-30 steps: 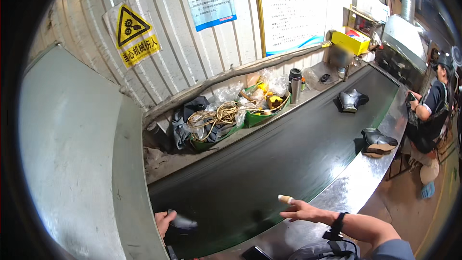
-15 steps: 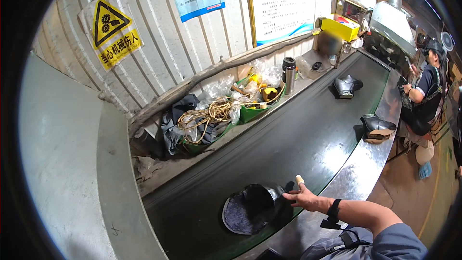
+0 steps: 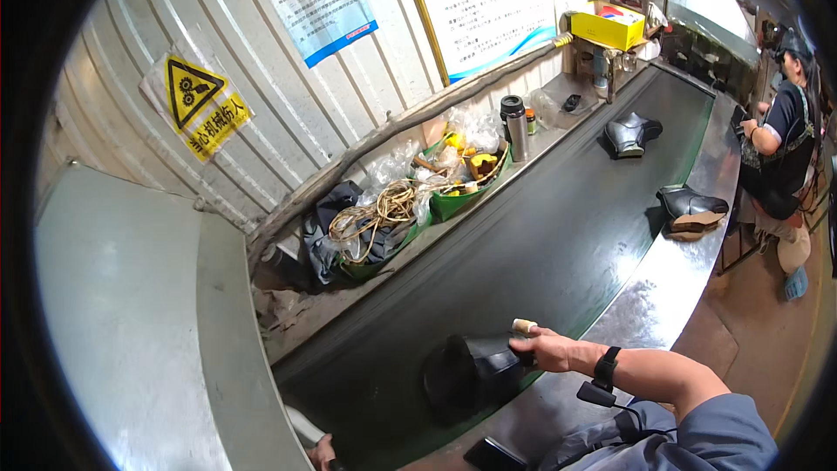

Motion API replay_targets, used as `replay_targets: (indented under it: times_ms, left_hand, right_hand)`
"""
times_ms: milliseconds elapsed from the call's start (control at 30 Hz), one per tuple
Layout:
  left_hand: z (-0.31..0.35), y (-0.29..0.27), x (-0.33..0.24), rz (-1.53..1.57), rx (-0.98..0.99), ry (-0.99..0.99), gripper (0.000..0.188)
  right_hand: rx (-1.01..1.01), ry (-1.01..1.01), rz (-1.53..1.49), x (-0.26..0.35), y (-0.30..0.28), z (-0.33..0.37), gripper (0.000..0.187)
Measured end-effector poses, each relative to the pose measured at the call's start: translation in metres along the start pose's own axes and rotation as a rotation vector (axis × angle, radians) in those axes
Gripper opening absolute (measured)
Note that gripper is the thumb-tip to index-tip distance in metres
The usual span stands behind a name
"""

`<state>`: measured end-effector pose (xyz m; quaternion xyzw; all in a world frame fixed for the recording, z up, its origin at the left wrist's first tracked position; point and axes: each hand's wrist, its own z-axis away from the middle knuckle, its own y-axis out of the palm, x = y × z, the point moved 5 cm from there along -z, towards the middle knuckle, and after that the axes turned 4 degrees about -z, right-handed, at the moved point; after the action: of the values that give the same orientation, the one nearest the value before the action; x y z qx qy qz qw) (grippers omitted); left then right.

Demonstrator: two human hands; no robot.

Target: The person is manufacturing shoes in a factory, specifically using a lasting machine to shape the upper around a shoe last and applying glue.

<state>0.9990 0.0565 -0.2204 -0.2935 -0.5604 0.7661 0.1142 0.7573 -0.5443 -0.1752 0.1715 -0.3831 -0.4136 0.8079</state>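
Note:
A black boot [image 3: 488,359] lies tipped over the near part of the dark conveyor belt [image 3: 532,253], its wide opening to the left. My right hand [image 3: 549,350] grips the boot's right end, with a tan wrapping on one raised finger. At the lower left my left hand [image 3: 323,452] shows only in part, fingers curled, beside a pale curved piece [image 3: 303,426] and something dark; what it holds cannot be made out.
Farther along the belt sits another black boot [image 3: 629,134]; one with a tan sole [image 3: 693,209] rests on the metal edge [image 3: 645,296]. A green bin [image 3: 453,202] with cords and a steel flask [image 3: 518,131] line the wall. A co-worker [image 3: 780,131] is at right.
My right hand has closed on the boot, which is now tilted up from lying with its opening upward. My left hand has come into view at the lower left.

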Motion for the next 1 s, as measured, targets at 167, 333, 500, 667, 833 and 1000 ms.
replay_targets:
  times_ms: [167,333,500,667,833,1000]
  left_hand:
    - [0.134,-0.062,0.007,0.058,0.092,0.776,0.101]
    - [0.352,-0.122,-0.022,-0.035,-0.199,1.450,0.059]
    - [0.510,-0.089,0.003,0.140,-0.089,1.768,0.054]
    - [0.645,-0.055,0.057,0.204,-0.050,2.165,0.030]
    - [0.706,-0.019,0.077,0.079,0.220,2.242,0.016]
    - [0.643,0.008,0.021,1.103,1.461,0.419,0.038]
  right_hand:
    - [0.114,0.053,0.028,0.007,-0.029,0.067,0.068]
    - [0.187,-0.218,0.031,0.044,-0.087,0.167,0.065]
    - [-0.038,-0.279,0.086,0.046,-0.178,0.210,0.060]
    - [-0.173,-0.395,-0.146,0.040,-0.246,0.248,0.055]
    - [-0.207,-0.659,0.127,0.065,-0.225,0.300,0.046]
    - [-0.153,-0.950,0.919,0.058,-0.218,0.348,0.044]
